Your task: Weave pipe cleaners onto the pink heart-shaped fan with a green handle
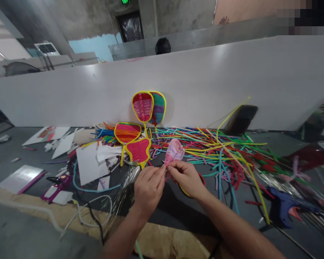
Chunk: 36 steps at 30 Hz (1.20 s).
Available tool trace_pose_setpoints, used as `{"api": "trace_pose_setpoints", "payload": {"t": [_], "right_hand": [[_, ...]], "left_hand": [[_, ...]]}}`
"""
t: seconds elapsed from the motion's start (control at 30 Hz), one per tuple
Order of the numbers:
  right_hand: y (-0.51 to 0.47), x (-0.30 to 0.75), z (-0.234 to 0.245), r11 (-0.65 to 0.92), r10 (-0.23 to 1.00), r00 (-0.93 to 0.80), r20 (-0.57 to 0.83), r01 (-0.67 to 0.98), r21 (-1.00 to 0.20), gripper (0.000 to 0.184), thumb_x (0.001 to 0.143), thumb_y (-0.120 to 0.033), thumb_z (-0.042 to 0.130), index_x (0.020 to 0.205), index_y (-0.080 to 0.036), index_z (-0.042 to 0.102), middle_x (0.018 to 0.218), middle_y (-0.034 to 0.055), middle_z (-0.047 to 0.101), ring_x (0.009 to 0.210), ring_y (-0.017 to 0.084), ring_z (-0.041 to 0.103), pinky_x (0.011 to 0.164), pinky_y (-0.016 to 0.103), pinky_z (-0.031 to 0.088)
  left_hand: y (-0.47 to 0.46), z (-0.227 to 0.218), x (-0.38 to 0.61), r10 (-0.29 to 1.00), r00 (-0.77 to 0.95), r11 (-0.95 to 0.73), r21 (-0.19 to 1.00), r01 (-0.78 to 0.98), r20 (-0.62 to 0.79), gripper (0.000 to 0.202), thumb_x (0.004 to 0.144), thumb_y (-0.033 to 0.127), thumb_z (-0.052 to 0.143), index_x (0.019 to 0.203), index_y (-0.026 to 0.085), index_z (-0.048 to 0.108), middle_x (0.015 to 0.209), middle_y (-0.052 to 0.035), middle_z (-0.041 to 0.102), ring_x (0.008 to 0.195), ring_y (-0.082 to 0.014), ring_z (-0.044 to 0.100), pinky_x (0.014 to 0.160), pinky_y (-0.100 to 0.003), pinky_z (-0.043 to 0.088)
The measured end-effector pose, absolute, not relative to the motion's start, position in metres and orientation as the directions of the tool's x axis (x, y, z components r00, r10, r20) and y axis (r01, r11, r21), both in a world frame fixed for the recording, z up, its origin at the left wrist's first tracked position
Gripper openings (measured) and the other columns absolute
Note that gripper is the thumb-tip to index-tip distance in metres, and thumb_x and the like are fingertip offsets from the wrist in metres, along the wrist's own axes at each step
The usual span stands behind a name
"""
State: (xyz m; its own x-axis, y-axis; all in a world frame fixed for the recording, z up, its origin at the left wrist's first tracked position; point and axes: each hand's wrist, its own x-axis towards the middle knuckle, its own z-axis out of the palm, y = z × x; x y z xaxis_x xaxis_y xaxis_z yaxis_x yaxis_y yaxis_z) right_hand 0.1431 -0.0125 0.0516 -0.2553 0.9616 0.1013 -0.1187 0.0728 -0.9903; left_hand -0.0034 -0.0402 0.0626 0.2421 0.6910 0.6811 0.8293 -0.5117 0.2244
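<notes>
- White partition (pixel 205 86): the upright backdrop behind my work
- Dark table (pixel 183 212): the surface before me, largely covered with materials
- Heap of loose fuzzy stems (pixel 202 142): many colours, spread behind and to the right of my hands; to judge by its extent, much stock is unused
- Pink paddle (pixel 142 106), teal paddle (pixel 159 106), orange-red paddle (pixel 127 133) and butterfly-shaped paddle (pixel 138 150): each filled in and rimmed in yellow; I judge these four done, the first two leaning at the partition
- Blue glue gun (pixel 282 207): at right, well apart from my hands, held by neither
- My left grip (pixel 149 185): fingers drawn together, pinched on the base of the pink piece
- My right grip (pixel 187 176): thumb and index finger clamped on that base, just beside the left fingertips
- Pink piece (pixel 175 149): held above the table between both hands; its rounded pink-to-lilac head looks largely formed, its base seems the part left, and whether it is fastened I cannot tell
</notes>
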Motion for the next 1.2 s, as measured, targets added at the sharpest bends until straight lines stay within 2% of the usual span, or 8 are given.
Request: {"api": "trace_pose_setpoints", "payload": {"t": [0.23,0.47,0.63,0.73,0.83,0.9,1.0,1.2], "right_hand": [[-0.011,0.141,0.048,0.059,0.974,-0.213,0.077,-0.089,-0.994,0.020,0.079,-0.030,0.054,0.066,-0.016,0.061,0.055,-0.0032,0.050,0.046,0.007,0.037,0.044,0.019,0.030],[-0.011,0.140,0.050,0.079,0.979,-0.180,0.100,-0.121,-0.990,0.017,0.076,-0.027,0.055,0.063,-0.016,0.059,0.055,-0.0038,0.050,0.047,0.007,0.037,0.047,0.020,0.032],[-0.014,0.139,0.054,0.084,0.971,-0.213,0.112,-0.136,-0.987,0.019,0.080,-0.031,0.054,0.070,-0.017,0.062,0.054,-0.0038,0.049,0.046,0.008,0.042,0.046,0.021,0.035],[-0.011,0.151,0.058,0.184,0.962,-0.200,0.183,-0.015,-0.983,0.021,0.084,-0.035,0.052,0.088,-0.020,0.067,0.066,0.0004,0.060,0.054,0.012,0.051,0.052,0.025,0.042],[0.001,0.172,0.060,0.356,0.930,0.046,0.365,0.140,-0.924,0.021,0.084,-0.034,0.055,0.099,-0.024,0.065,0.093,0.0060,0.065,0.082,0.019,0.058,0.075,0.033,0.046],[0.011,0.184,0.058,0.370,0.906,0.149,0.396,0.174,-0.913,0.031,0.082,-0.038,0.057,0.110,-0.023,0.060,0.108,0.0084,0.060,0.096,0.022,0.054,0.082,0.037,0.045],[0.024,0.193,0.049,0.296,0.945,0.118,0.306,0.099,-0.950,0.045,0.081,-0.043,0.058,0.120,-0.023,0.051,0.117,0.0096,0.055,0.101,0.021,0.052,0.083,0.036,0.045],[0.029,0.189,0.040,0.108,0.991,-0.064,0.116,-0.114,-0.988,0.043,0.074,-0.048,0.064,0.107,-0.020,0.058,0.097,0.0047,0.062,0.084,0.016,0.057,0.070,0.028,0.046]], "left_hand": [[-0.038,0.054,0.002,0.720,0.170,-0.490,0.320,0.811,0.673,0.027,0.081,0.015,0.055,0.103,0.022,0.069,0.085,-0.0072,0.070,0.085,-0.0196,0.064,0.081,-0.031,0.051],[-0.038,0.052,0.003,0.719,0.163,-0.495,0.333,0.803,0.676,0.025,0.081,0.015,0.054,0.099,0.021,0.070,0.085,-0.0074,0.072,0.087,-0.0207,0.066,0.085,-0.033,0.051],[-0.037,0.056,0.002,0.825,0.043,-0.414,0.551,0.725,0.563,0.024,0.080,0.020,0.056,0.097,0.025,0.071,0.090,-0.0057,0.072,0.091,-0.0214,0.065,0.087,-0.035,0.050],[-0.033,0.058,-0.002,0.901,-0.146,-0.265,0.785,0.559,0.408,0.021,0.078,0.026,0.060,0.095,0.025,0.072,0.092,-0.0045,0.072,0.084,-0.0197,0.066,0.081,-0.032,0.051],[-0.030,0.058,-0.007,0.947,-0.292,-0.074,0.975,0.210,0.135,0.025,0.073,0.032,0.066,0.095,0.021,0.071,0.085,-0.0042,0.073,0.074,-0.0177,0.066,0.071,-0.029,0.053],[-0.027,0.056,-0.009,0.949,-0.316,-0.003,1.000,-0.005,0.002,0.030,0.068,0.032,0.071,0.094,0.017,0.071,0.081,-0.0042,0.073,0.069,-0.0159,0.065,0.067,-0.026,0.053],[-0.025,0.055,-0.010,0.940,-0.336,0.004,0.986,-0.168,-0.061,0.032,0.063,0.031,0.074,0.091,0.015,0.070,0.078,-0.0038,0.073,0.069,-0.0131,0.065,0.065,-0.022,0.051],[-0.027,0.056,-0.012,0.952,-0.285,-0.001,0.935,-0.355,-0.108,0.030,0.060,0.026,0.076,0.086,0.014,0.066,0.070,-0.0013,0.069,0.069,-0.0122,0.065,0.066,-0.021,0.049]]}}
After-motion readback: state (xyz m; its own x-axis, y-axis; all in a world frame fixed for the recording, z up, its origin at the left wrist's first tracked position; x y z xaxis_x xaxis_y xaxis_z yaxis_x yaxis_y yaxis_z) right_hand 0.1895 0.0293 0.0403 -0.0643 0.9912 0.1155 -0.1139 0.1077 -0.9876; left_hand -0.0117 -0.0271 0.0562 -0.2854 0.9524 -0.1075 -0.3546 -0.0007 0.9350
